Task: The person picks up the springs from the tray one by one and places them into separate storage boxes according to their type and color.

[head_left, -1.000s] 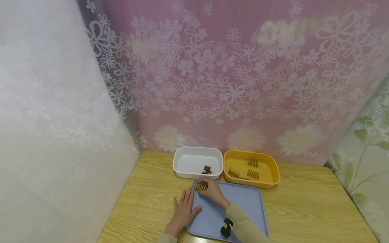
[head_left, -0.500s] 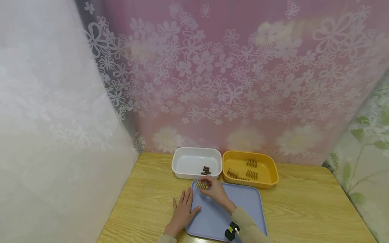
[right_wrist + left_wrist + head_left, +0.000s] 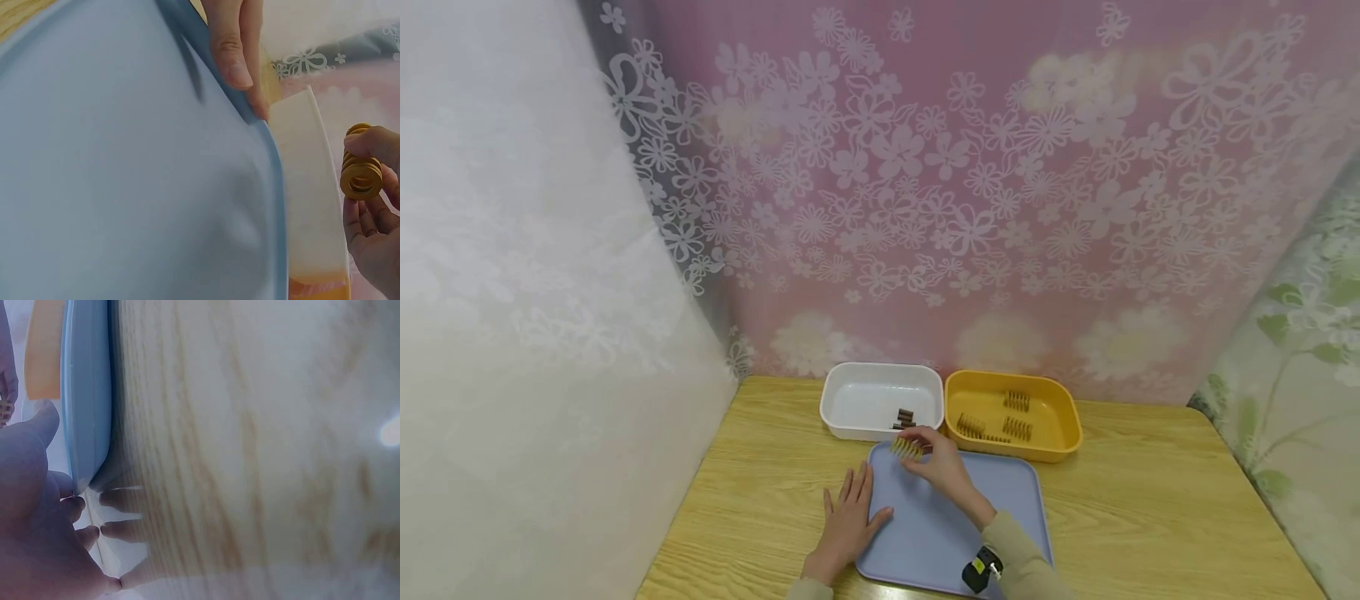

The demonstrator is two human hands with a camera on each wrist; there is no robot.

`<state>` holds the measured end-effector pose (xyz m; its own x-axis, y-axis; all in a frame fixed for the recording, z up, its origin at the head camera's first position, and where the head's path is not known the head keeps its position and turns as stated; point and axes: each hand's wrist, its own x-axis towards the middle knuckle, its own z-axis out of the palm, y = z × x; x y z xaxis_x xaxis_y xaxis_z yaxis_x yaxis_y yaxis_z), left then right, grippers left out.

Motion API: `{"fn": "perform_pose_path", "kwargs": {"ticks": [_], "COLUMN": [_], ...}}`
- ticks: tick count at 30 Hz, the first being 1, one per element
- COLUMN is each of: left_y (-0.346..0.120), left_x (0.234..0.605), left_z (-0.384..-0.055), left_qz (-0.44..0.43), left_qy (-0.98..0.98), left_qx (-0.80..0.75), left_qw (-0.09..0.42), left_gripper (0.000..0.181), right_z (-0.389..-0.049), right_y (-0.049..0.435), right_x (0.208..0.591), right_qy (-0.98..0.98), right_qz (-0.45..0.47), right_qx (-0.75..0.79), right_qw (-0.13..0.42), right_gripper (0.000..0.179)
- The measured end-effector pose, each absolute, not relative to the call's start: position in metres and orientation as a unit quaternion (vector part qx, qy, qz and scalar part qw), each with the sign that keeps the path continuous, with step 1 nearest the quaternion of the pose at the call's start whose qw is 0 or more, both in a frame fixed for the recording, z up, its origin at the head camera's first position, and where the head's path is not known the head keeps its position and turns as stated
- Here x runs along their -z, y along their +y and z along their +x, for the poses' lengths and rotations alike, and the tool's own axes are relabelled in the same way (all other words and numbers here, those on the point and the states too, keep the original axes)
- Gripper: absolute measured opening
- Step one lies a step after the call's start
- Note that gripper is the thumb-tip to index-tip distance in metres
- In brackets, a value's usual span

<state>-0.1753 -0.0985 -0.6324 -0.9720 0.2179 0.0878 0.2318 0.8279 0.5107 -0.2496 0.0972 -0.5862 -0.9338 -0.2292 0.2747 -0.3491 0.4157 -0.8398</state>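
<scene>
My right hand (image 3: 950,471) pinches a yellow coil spring (image 3: 361,175) between thumb and fingers. In the head view the spring overlaps the far left corner of a blue tray (image 3: 925,533); in the right wrist view its open end faces the camera. My left hand (image 3: 845,529) lies with straight, spread fingers along the tray's left edge, the thumb reaching over the rim. In the left wrist view its fingertips are right at the side of the tray.
Behind the tray stands a white bin (image 3: 857,432) with several small dark springs (image 3: 906,416). Beside it, a yellow bin (image 3: 1063,446) has several yellow springs (image 3: 1017,428) in it. Wood-grain tabletop (image 3: 1150,492) extends to both sides, and a floral curtain (image 3: 925,208) hangs behind.
My right hand has raised the spring from the tray's far left corner and drawn it a little to the right, tilting it. The left hand has kept its place at the tray's edge.
</scene>
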Motion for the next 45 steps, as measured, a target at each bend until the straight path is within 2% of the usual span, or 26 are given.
{"fn": "perform_pose_path", "kwargs": {"ticks": [13,20,35,41,45], "left_y": [-0.099,-0.101,-0.105,-0.106,-0.106], "left_x": [0.636,0.636,0.635,0.638,0.636], "left_z": [-0.177,-0.175,-0.170,-0.170,-0.170], "left_qz": [-0.118,-0.121,-0.131,-0.136,-0.132], "left_qy": [-0.956,-0.954,-0.952,-0.951,-0.952], "left_qx": [0.269,0.273,0.275,0.275,0.274], "left_qw": [0.010,0.009,0.013,0.030,0.022], "left_gripper": [0.080,0.080,0.079,0.077,0.078], "right_z": [-0.271,-0.289,-0.319,-0.324,-0.327], "right_y": [0.132,0.156,0.196,0.197,0.196], "right_x": [0.570,0.569,0.598,0.601,0.602], "right_qy": [-0.847,-0.842,-0.904,-0.913,-0.919], "right_qz": [0.119,0.098,0.059,0.050,0.037], "right_qx": [-0.515,-0.522,-0.409,-0.391,-0.383], "right_qw": [0.062,0.093,0.113,0.104,0.081], "right_gripper": [0.040,0.040,0.039,0.035,0.033]}}
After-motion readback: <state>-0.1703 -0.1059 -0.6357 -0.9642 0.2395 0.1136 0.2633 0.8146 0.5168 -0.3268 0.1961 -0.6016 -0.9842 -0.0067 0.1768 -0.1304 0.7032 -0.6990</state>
